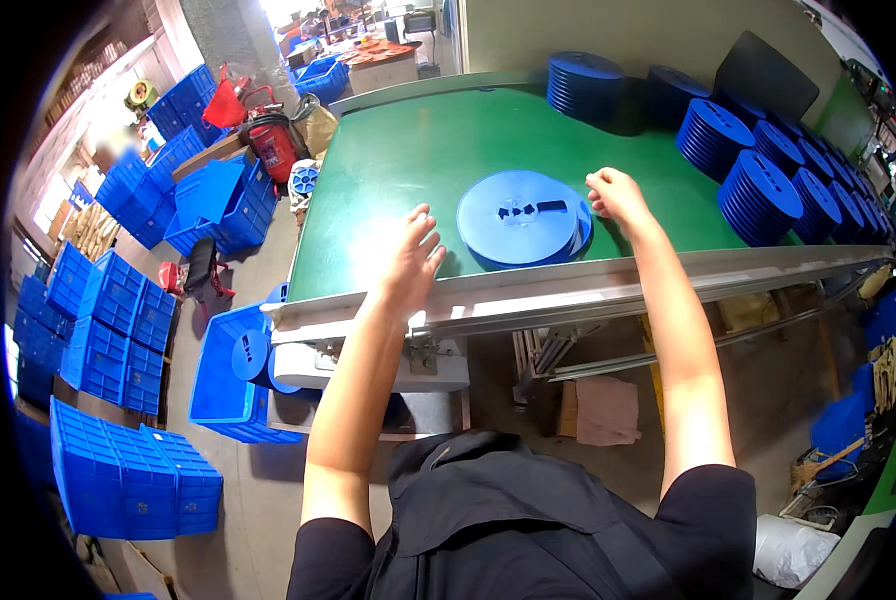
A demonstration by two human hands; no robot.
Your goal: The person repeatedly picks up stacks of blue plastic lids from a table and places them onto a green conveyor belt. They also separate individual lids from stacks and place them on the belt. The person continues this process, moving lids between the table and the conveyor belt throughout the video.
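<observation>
A short stack of round, flat blue plastic reels (508, 225) rests on the green conveyor belt (368, 170) in front of me. Its top reel has dark cut-outs at the centre, and a lower one sticks out slightly to the right. My left hand (408, 262) hovers left of the stack over the belt's near edge, fingers apart, holding nothing. On the other side, my right hand (620, 197) is just off the stack's right rim. Its fingers are curled in, with nothing visible in them.
Tall stacks of blue reels (758, 200) line the belt's right side, with another stack (584, 85) at the far edge. A blue crate (226, 370) holding reels stands below the belt at left. More blue crates (118, 470) and a red fire extinguisher (271, 148) are on the floor.
</observation>
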